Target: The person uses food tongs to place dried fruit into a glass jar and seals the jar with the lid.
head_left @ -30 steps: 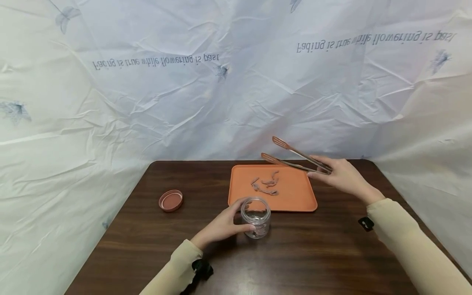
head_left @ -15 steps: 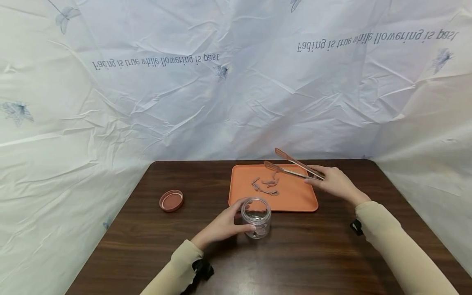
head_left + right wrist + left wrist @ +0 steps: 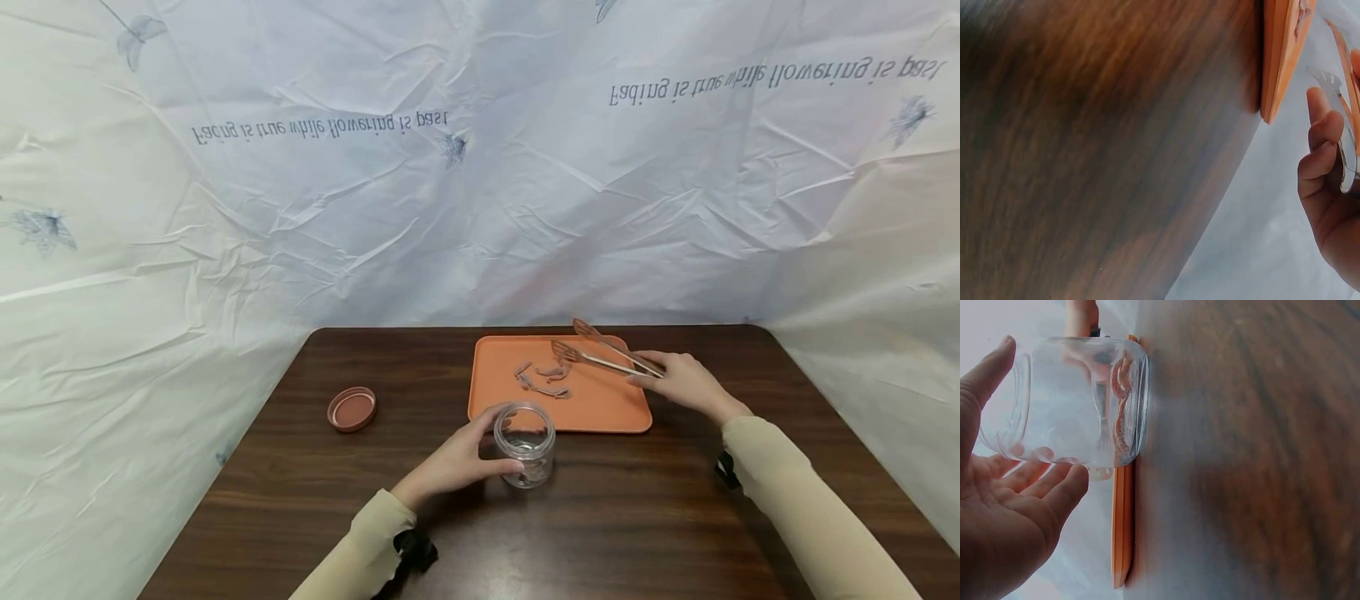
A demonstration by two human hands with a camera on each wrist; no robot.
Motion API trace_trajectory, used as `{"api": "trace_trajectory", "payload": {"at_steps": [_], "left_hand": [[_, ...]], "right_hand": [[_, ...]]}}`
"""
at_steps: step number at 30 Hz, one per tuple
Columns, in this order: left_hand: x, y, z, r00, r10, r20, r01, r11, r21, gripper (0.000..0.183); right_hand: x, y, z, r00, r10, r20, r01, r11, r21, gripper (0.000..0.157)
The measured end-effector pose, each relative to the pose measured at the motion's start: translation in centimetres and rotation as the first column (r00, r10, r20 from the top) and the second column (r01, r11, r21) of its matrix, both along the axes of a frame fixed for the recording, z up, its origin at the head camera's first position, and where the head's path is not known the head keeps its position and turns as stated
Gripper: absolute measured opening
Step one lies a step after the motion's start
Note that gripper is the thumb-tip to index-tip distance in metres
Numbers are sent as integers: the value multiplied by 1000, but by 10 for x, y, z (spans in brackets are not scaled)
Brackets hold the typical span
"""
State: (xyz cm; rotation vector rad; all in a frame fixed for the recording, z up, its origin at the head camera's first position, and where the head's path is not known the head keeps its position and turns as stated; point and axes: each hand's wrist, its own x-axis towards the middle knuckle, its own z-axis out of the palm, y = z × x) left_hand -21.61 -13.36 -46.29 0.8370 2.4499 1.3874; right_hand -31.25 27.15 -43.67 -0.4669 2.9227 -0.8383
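My left hand [image 3: 457, 460] is curled round the side of a clear, wide-mouthed jar [image 3: 534, 472] standing uncapped in front of the tray. In the left wrist view, a few curled reddish-brown pieces [image 3: 1121, 384] lie at the jar's bottom. My right hand [image 3: 690, 385] grips a pair of tongs [image 3: 609, 365] by the handle end. Their two slotted orange-brown tips are spread apart over the back of the orange tray [image 3: 607, 414], with nothing between them. Several thin, bent pinkish-brown pieces [image 3: 558, 392] rest on the tray, just left of and below the nearer tip.
A reddish-brown screw lid [image 3: 352, 410] lies on the left part of the dark wooden table [image 3: 300, 500], inner side up. Pale printed sheeting [image 3: 480, 208] hangs behind the table and at both sides.
My right hand has come down and slightly leftward, bringing the tongs lower over the tray, tips still apart. The left hand and jar stay in place.
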Motion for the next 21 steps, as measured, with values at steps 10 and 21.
{"api": "trace_trajectory", "payload": {"at_steps": [10, 21], "left_hand": [[0, 0, 2, 1000, 1, -1, -1, 1000, -7, 87], [0, 0, 2, 1000, -2, 10, 2, 1000, -5, 88]], "right_hand": [[-3, 2, -1, 999, 30, 42, -31, 999, 24, 76], [-4, 0, 0, 996, 53, 70, -54, 999, 8, 77]]}}
